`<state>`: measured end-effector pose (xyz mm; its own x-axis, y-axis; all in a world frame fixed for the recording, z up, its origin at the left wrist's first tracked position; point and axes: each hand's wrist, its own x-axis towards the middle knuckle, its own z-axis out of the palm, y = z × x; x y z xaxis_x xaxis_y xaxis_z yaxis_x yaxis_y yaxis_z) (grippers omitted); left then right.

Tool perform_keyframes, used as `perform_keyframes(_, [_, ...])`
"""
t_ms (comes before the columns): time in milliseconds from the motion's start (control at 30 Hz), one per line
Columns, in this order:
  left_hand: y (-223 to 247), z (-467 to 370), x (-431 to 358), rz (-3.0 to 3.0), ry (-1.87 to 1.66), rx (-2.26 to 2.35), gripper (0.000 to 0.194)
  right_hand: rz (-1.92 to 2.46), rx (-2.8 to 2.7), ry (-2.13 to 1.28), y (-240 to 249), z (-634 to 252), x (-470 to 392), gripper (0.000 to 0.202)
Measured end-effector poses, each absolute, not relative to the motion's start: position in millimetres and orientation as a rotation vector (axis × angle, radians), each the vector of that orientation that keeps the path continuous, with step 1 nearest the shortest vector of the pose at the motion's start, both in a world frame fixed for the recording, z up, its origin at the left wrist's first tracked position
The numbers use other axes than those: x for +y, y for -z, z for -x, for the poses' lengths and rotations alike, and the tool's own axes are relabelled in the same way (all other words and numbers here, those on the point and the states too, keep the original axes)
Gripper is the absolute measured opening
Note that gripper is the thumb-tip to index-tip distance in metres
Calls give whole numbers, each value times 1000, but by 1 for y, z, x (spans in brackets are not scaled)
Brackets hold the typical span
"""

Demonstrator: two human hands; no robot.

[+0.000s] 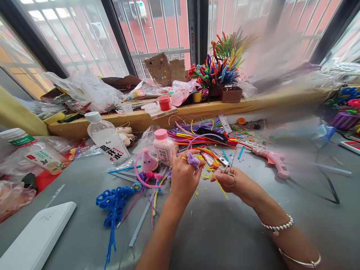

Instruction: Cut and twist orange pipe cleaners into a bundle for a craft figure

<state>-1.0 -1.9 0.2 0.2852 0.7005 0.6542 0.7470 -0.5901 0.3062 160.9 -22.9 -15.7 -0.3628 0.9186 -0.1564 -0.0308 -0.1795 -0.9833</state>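
My left hand (182,178) pinches a small purple pipe cleaner flower (192,160); a thin lilac stem curves up above it. To its right, my right hand (242,183) has its fingers in the handles of small metal scissors (231,171), blades pointing up and away. A yellow pipe cleaner strip (222,189) hangs under the right fingers; whether they grip it is unclear. Yellow clippings (208,175) lie between and behind the hands. Left of my left hand are a pink pipe cleaner loop (137,170), a pink crocheted figure (149,161) and a blue pipe cleaner flower (116,202).
Behind the hands are a pink-capped bottle (163,145), bundled pipe cleaners (185,135) and a pink glue gun (274,159). A water bottle (108,140) and white power bank (39,236) stand or lie left. The cluttered sill (202,105) runs behind. A blur covers the right side.
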Motion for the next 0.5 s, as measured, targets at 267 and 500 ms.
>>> perform_keyframes(267, [-1, -2, -2, 2396, 1575, -1504, 23, 1139, -1450, -1518, 11, -152, -26, 23])
perform_keyframes(500, [-1, -6, -1, 2412, 2795, -2149, 32, 1145, -1504, -1367, 14, -153, -25, 24])
